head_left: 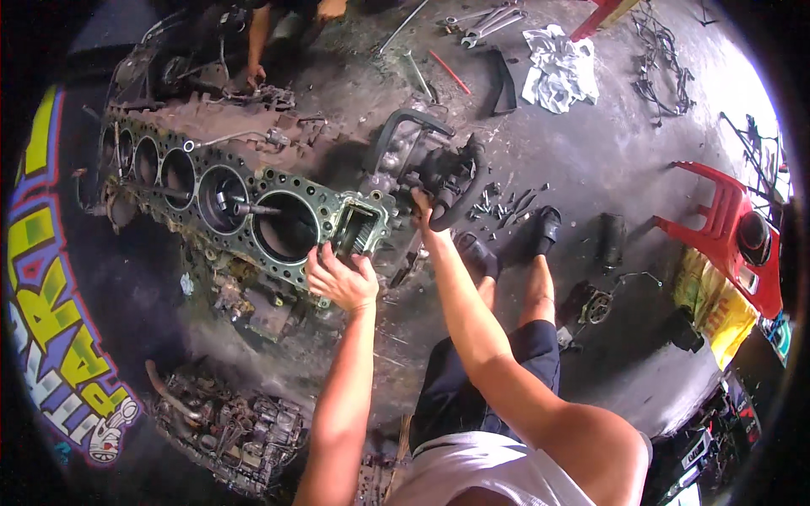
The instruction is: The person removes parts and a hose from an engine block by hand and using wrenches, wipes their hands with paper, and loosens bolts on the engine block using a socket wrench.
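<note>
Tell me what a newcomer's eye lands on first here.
The long engine block with its row of open cylinder bores lies across the left on the grimy floor. The left hand grips its near end, while the right hand reaches a dark component just beyond. A red plastic chair stands out at right.

Cast-metal engine block (211, 160), rough, rust-brown and greasy; dull grey-green head gasket (253, 181) on top, matt. Bare metal timing housing (363, 223), smoother, faintly shiny. Black rubber hose (405, 126), matt. Concrete floor (591, 152), oil-stained with a slight sheen. Crumpled white cloth rag (557, 67). Glossy red plastic chair (726, 228).
</note>
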Tool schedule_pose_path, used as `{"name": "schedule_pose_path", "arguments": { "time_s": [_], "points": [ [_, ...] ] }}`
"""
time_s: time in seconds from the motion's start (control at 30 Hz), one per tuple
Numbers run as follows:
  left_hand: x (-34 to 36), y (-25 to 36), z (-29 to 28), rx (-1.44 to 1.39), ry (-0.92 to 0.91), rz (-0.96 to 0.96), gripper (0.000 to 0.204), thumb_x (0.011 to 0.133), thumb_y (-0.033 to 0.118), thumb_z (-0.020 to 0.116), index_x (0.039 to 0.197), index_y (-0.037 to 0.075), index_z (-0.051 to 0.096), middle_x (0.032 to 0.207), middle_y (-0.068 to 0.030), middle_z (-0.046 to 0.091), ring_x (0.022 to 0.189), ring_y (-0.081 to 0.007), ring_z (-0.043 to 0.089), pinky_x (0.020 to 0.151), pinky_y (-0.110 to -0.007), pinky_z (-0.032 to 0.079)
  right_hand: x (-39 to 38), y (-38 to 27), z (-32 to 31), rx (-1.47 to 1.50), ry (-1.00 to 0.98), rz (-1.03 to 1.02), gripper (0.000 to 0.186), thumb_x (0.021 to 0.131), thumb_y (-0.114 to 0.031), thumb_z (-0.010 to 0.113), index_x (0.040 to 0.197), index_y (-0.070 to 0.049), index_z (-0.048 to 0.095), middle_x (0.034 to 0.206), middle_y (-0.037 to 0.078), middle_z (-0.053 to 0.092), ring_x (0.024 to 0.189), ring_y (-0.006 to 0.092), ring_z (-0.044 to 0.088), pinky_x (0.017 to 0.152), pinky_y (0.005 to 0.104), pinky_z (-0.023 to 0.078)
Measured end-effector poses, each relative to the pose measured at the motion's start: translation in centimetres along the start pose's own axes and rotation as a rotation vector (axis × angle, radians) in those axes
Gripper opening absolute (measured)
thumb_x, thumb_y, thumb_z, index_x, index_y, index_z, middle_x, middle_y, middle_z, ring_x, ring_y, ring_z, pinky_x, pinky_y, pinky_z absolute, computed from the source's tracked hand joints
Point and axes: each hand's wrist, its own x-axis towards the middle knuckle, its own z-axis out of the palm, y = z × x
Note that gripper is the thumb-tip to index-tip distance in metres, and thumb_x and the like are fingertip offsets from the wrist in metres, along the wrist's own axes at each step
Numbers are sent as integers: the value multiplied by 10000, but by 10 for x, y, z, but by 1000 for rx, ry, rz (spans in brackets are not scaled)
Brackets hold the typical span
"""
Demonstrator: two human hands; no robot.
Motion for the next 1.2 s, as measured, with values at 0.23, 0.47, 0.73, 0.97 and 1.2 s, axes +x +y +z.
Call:
{"name": "schedule_pose_path", "arguments": {
  "time_s": [0.23, 0.47, 0.73, 0.97, 1.2],
  "points": [
    [0, 1, 1, -20, -1, 1, 482, 697, 274, 531, 1126, 57, 488, 1203, -156, 438, 1109, -352, 402, 902, -488, 301, 1, 0, -4, -6, 16, -4, 293, 795, -177, 654, 1042, -106, 513, 843, 30, 542, 669, 133, 500, 564, 270, 412],
    [-1, 4, 1, -4, -10, -3, 479, 713, 287, 524, 1134, 61, 488, 1210, -148, 439, 1116, -347, 401, 899, -485, 306, -1, -4, -2, 1, 13, 11, 305, 790, -162, 655, 1047, -95, 506, 847, 40, 548, 676, 142, 511, 573, 273, 423],
    [1, 5, 0, 4, -22, 5, 481, 748, 339, 496, 1153, 80, 481, 1212, -155, 441, 1112, -359, 411, 894, -493, 311, 6, -13, 11, -13, 15, 13, 318, 785, -145, 655, 1054, -83, 498, 852, 51, 554, 684, 151, 523, 583, 275, 435],
    [2, 2, 0, -47, -10, -2, 486, 713, 281, 527, 1140, 54, 480, 1200, -163, 444, 1098, -363, 405, 892, -492, 302, 6, -14, 3, -40, 37, 0, 330, 780, -130, 656, 1059, -72, 491, 856, 61, 560, 690, 160, 533, 592, 278, 445],
    [2, -2, 0, -33, -21, -12, 492, 711, 285, 522, 1147, 62, 479, 1210, -163, 442, 1117, -369, 395, 911, -502, 296, 7, -14, 11, -55, 22, -10, 341, 775, -115, 656, 1064, -61, 484, 860, 71, 566, 697, 169, 544, 601, 280, 455]
  ]
}}
